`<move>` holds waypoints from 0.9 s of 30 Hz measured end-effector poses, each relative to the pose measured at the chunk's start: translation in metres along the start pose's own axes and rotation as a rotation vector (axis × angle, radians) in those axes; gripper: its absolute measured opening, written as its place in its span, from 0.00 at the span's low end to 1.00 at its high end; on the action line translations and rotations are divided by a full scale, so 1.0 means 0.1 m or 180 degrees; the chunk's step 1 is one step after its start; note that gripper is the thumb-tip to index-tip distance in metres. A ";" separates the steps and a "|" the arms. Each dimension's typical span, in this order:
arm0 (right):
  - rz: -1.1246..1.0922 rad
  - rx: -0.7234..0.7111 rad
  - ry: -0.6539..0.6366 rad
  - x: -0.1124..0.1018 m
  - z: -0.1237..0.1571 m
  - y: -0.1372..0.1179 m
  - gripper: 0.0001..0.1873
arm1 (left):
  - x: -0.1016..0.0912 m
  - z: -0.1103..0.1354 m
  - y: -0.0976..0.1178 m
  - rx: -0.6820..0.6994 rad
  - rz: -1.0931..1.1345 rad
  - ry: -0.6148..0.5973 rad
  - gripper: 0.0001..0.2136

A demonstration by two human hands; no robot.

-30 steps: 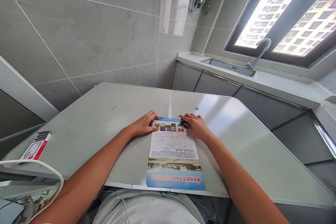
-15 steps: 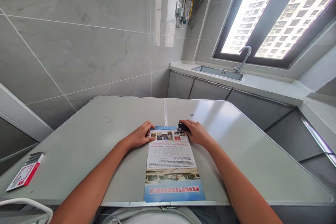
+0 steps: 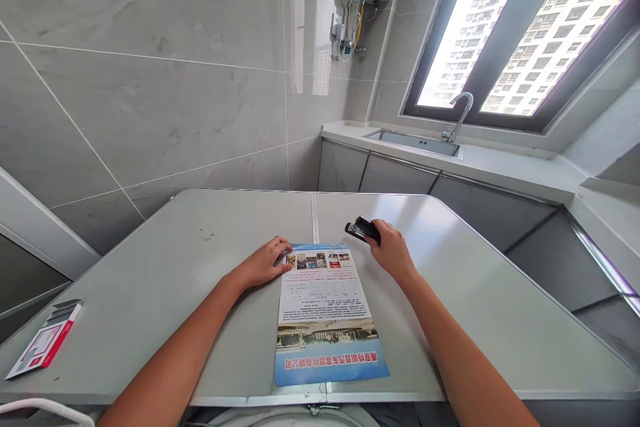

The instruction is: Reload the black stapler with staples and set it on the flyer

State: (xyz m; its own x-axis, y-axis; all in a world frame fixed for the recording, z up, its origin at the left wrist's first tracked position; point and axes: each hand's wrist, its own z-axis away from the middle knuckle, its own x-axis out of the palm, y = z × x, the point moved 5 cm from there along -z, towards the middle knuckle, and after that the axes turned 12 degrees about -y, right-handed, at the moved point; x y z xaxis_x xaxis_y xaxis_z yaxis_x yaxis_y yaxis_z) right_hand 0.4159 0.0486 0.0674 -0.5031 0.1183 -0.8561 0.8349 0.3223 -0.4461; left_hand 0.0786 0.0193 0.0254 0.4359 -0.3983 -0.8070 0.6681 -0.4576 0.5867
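Observation:
A printed flyer (image 3: 326, 310) with a blue bottom band lies flat on the grey folding table (image 3: 150, 280), upside down to me. My left hand (image 3: 263, 263) rests on the flyer's far left corner, fingers curled down onto the paper. My right hand (image 3: 390, 250) is lifted just beyond the flyer's far right corner and grips a small black stapler (image 3: 363, 229), whose front end sticks out to the left of my fingers, above the table.
A red and white card packet (image 3: 43, 347) lies at the table's left edge. A white cable (image 3: 45, 407) curves at the bottom left. Behind the table run grey cabinets, a counter with a sink (image 3: 415, 141) and tap (image 3: 460, 113) under a window.
My right hand has lifted the black stapler off the flyer's top right corner and drawn it slightly right. My left hand stays on the flyer. The camera has tilted up a little.

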 end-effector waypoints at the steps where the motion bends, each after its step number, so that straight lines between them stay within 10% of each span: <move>1: -0.0212 -0.0221 -0.0127 0.06 0.02 -0.14 0.06 | 0.00 0.00 -0.01 0.0013 -0.0027 0.0023 0.17; 9: -0.0584 -0.1590 -0.1565 0.59 0.42 -1.14 0.11 | -0.03 -0.01 -0.05 0.0020 -0.0246 0.0171 0.15; 27: -0.0285 -0.1588 -0.1878 0.56 0.38 -1.02 0.09 | -0.03 -0.03 -0.01 -0.0025 -0.0435 0.0288 0.14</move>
State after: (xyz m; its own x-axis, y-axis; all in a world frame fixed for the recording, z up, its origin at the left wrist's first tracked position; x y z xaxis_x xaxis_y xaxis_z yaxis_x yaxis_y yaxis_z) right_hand 0.3115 -0.0132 0.0550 -0.2450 -0.4026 -0.8820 0.5272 0.7081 -0.4697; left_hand 0.0780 0.0236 0.0270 0.3929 -0.2593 -0.8823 0.7294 -0.4964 0.4707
